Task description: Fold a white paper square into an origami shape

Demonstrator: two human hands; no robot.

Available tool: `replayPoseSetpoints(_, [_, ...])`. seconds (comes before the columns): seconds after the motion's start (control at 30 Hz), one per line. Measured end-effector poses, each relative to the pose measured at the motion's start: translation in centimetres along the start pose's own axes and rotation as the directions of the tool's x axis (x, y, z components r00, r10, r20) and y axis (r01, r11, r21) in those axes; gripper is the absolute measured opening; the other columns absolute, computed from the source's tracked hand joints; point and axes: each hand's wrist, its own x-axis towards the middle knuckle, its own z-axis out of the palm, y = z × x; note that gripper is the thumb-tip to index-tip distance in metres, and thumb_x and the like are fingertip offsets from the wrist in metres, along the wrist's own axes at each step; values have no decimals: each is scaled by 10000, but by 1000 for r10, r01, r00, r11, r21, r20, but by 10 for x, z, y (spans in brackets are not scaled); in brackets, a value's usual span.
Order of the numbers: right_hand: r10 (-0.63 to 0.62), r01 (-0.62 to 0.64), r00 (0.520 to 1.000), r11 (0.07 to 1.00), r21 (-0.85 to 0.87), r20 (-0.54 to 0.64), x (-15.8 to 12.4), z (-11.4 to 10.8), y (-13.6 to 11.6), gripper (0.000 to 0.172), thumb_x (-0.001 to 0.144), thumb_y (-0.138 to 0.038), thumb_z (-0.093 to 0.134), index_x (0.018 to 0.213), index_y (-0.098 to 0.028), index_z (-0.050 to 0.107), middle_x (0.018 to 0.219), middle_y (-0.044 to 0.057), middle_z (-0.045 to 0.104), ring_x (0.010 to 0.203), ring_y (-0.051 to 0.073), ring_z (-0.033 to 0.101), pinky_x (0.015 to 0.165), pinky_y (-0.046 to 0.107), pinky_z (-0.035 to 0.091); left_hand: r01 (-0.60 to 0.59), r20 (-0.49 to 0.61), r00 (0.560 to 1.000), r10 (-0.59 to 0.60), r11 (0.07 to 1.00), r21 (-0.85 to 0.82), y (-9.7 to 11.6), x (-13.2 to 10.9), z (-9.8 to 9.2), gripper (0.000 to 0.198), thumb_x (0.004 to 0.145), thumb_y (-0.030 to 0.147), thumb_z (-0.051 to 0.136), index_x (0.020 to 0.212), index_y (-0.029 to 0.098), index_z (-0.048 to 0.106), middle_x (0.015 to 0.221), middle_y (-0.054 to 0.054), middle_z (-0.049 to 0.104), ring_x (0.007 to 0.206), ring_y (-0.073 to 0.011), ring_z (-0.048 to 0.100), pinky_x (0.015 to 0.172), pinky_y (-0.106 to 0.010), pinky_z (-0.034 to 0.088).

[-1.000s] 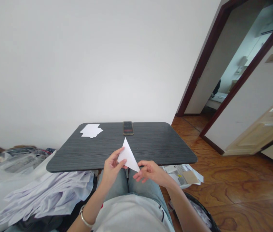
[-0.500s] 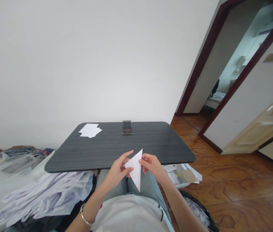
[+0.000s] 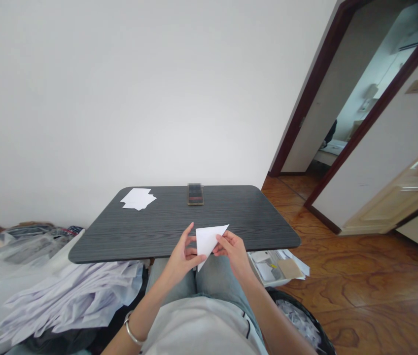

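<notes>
A white sheet of paper folded into a triangle (image 3: 206, 240) is held up between both hands, over the near edge of the dark table (image 3: 150, 231). My left hand (image 3: 184, 255) pinches its lower left part, thumb on the front face, with the index finger stretched upward. On the right side, my right hand (image 3: 231, 247) grips the slanted edge between thumb and fingers. The paper's back face and the fingertips behind it are hidden.
Several white paper pieces (image 3: 138, 198) lie at the table's back left. A phone (image 3: 195, 195) rests at the back middle. White cloth (image 3: 79, 296) is heaped to the left. A tray of papers (image 3: 279, 266) and a lined bin (image 3: 301, 320) stand at right.
The folded paper has been turned, so its long edge now slants from upper right to lower left instead of standing nearly upright. Both hands still hold it.
</notes>
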Motion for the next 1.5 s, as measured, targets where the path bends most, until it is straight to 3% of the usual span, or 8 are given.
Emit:
replayPoseSetpoints(0.3, [-71, 68, 997, 996, -61, -40, 6, -6, 0, 508, 633, -391, 669, 1076, -225, 484, 758, -4, 618, 604, 139, 587, 435, 210, 489, -22, 26, 999, 19, 993, 114, -2, 5, -5, 374, 726, 304, 595, 1054, 135, 534, 839, -62, 616, 650, -133, 548, 493, -189, 402])
replayPoseSetpoints(0.47, [-37, 38, 999, 982, -185, 9, 19, -19, 10, 282, 623, -439, 665, 688, -171, 604, 645, 14, 607, 624, 162, 570, 515, 269, 519, -50, 11, 999, 49, 982, 183, -7, 12, -18, 369, 736, 296, 571, 1071, 143, 537, 862, -59, 602, 628, -117, 519, 476, -175, 382])
replayPoseSetpoints(0.7, [24, -12, 998, 986, -167, 66, 37, -22, 29, 253, 570, -375, 722, 675, -170, 617, 613, 14, 618, 593, 173, 580, 537, 309, 525, -107, -96, 984, 151, 926, 363, -22, 26, -29, 350, 763, 296, 527, 1081, 151, 537, 980, -76, 580, 698, -144, 564, 540, -226, 447])
replayPoseSetpoints(0.8, [-5, 16, 999, 978, -209, 50, 47, -21, 33, 240, 575, -360, 714, 672, -164, 615, 600, 16, 617, 579, 174, 584, 532, 311, 524, -191, -149, 930, 337, 787, 587, -23, 23, -31, 329, 783, 261, 508, 1097, 166, 529, 1064, -93, 566, 883, -194, 565, 766, -339, 460])
replayPoseSetpoints(0.9, [-33, 39, 999, 963, -267, 26, 58, -22, 37, 233, 592, -366, 688, 671, -159, 614, 614, 31, 633, 591, 184, 598, 547, 321, 527, -273, -30, 852, 522, 494, 826, -26, 11, -31, 305, 818, 214, 456, 1114, 178, 520, 1179, -108, 509, 1103, -221, 458, 946, -412, 353])
replayPoseSetpoints(1.03, [-31, 40, 999, 947, -318, 33, 69, -24, 43, 216, 575, -332, 676, 667, -144, 623, 580, 34, 639, 544, 179, 595, 518, 301, 512, -461, 375, 824, 424, 120, 879, -40, -6, -25, 393, 837, 156, 402, 1229, 180, 422, 1295, -95, 446, 1226, -205, 350, 1004, -411, 312])
replayPoseSetpoints(1.13, [-22, 40, 998, 933, -357, 53, 72, -24, 46, 199, 577, -307, 655, 675, -135, 632, 557, 28, 640, 507, 165, 587, 484, 274, 495, -469, 465, 830, 310, -66, 881, -50, -12, -20, 468, 842, 169, 392, 1303, 155, 315, 1373, -101, 350, 1283, -227, 255, 1027, -454, 259])
replayPoseSetpoints(1.5, [9, 33, 996, 895, -446, 93, 74, -21, 45, 159, 601, -272, 606, 680, -134, 619, 579, 29, 649, 530, 170, 608, 476, 270, 508, -292, 350, 895, 275, -231, 928, -57, -5, -15, 524, 844, 169, 334, 1349, 114, 203, 1425, -127, 227, 1316, -230, 154, 1043, -451, 194])
